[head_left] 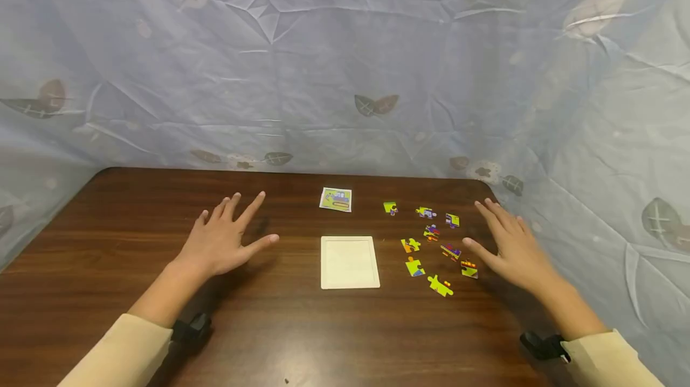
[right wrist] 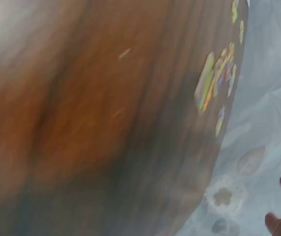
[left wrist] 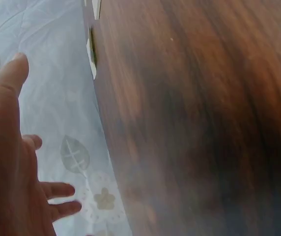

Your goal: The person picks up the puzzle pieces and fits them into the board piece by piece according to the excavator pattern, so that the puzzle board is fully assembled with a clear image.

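Both hands hover over the brown table with fingers spread. The left hand (head_left: 221,240) is at the left of a square cream puzzle frame (head_left: 350,288) and holds nothing. To the right of several loose jigsaw pieces (head_left: 415,267) is the right hand (head_left: 514,249), also holding nothing, its thumb nearest a green piece with orange marks (head_left: 469,272). The pieces are yellow-green with purple, orange and red parts, lying apart from one another. Behind the frame lies a small picture card (head_left: 335,199) showing a blue vehicle on green. In the left wrist view, the left hand (left wrist: 13,152) has its thumb raised.
The dark wood table (head_left: 269,327) has rounded far corners. A pale curtain with leaf prints (head_left: 323,63) hangs right behind its far edge and along the sides. Black wrist straps (head_left: 192,331) sit at the cream sleeves (head_left: 124,351). A tiny dark speck lies near the front.
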### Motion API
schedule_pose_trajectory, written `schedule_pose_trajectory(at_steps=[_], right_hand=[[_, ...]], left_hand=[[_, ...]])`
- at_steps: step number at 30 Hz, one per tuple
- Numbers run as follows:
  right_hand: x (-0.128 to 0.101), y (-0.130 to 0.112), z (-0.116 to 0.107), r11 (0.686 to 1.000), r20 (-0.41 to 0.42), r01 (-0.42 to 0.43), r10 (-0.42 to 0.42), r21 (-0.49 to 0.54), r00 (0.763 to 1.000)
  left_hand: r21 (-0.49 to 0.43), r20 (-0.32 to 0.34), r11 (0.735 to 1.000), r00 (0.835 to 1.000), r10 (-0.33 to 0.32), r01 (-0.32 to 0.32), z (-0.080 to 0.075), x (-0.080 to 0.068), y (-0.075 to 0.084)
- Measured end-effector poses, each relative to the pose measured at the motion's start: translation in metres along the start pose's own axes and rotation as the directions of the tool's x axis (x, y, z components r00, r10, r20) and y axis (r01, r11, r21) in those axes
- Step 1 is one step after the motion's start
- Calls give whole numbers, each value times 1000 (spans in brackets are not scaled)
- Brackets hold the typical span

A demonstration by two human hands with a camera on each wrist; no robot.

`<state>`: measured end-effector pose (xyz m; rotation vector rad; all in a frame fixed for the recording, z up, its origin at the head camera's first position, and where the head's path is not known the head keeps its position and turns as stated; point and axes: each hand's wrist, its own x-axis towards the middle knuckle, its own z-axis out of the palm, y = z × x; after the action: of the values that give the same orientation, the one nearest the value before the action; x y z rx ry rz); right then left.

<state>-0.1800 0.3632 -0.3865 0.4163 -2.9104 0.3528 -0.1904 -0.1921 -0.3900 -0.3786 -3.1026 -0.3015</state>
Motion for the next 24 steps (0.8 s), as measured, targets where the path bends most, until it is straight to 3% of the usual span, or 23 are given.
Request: schedule_pose_trajectory(at_steps=[4,9,14,18,24], right_hand=[[13,-13,0,997,0,60,-60,56,998],[35,-31,3,988,73,92,-102,127,992],[54,-46,13,972,141,150,-177,179,974],[69,-50,21,958,156,192,-227,214,961],[90,-50,33,953,212,132,-193,273,958]], left_hand=[[-51,25,997,998,55,-53,3,1,7],[-150,86,981,987,135,-121,7,7,21],[-250,155,951,962,223,-181,11,16,39],[-269,197,939,942,272,-215,13,24,55],[-287,259,928,913,315,-238,20,33,72]])
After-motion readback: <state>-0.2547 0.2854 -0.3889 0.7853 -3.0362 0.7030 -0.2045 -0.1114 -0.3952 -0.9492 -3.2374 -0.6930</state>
